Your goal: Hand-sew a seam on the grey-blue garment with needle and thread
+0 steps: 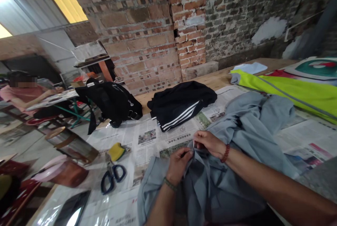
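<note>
Nearest the camera, the left hand (179,164) and the right hand (209,144) are both pinching a fold of the grey-blue garment (237,148), fingers closed on the cloth; the right one seems to be holding something small against it, too tiny to identify. The garment is lying crumpled on newspapers (147,138) that are covering the table (210,78); their print is too blurred to read. To the left, blue-handled scissors (113,176) are resting beside a yellow pad (116,151). Farther back, a black garment with white stripes (181,108) and a black bag (110,103) are sitting apart; the bag's small white logo is unreadable. A yellow-green vest (289,92) is stretching along the right. Beyond, a seated person (23,94) is working before the brick wall (147,36).
</note>
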### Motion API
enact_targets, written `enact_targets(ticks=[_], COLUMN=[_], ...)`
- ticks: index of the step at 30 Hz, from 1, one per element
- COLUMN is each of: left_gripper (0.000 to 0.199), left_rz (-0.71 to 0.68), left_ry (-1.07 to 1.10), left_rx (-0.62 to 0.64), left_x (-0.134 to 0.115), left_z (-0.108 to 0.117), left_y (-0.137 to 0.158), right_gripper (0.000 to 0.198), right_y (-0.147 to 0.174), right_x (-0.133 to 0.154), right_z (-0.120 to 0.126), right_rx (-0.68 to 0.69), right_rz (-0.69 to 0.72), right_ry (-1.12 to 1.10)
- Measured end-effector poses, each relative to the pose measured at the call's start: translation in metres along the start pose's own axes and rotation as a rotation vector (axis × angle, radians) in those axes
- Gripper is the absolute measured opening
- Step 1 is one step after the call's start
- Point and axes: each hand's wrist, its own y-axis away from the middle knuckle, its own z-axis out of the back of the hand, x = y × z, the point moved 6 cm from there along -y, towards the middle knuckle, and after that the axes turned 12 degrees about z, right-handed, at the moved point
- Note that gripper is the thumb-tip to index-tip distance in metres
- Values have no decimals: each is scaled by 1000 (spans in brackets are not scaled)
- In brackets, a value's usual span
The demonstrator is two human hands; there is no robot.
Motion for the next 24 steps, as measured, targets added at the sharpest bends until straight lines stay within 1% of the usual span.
enact_targets(ticks=[2,5,9,13,15,20,24], left_gripper=[16,18,18,18,18,18,18], left_rz=[37,67,99,116,132,148,161], left_ry=[46,75,116,119,135,159,160], left_rx=[17,36,71,77,82,96,101], left_x=[3,5,6,9,10,12,13], left_z=[1,1,1,2,2,2,2], left_y=[-1,-2,-4,-5,-5,-5,-5], right_gripper=[27,31,30,18,13,2,8], right_y=[-5,-7,-4,-5,-11,-35,-57], right_x=[-2,-3,3,15,22,42,58], right_z=[3,3,-5,-10,-7,8,23], right_rx=[-37,-31,85,207,225,152,89], right_rz=[-1,-4,-62,-173,-187,-89,0], right_ry=[-43,-68,-190,-285,-296,-257,-226])
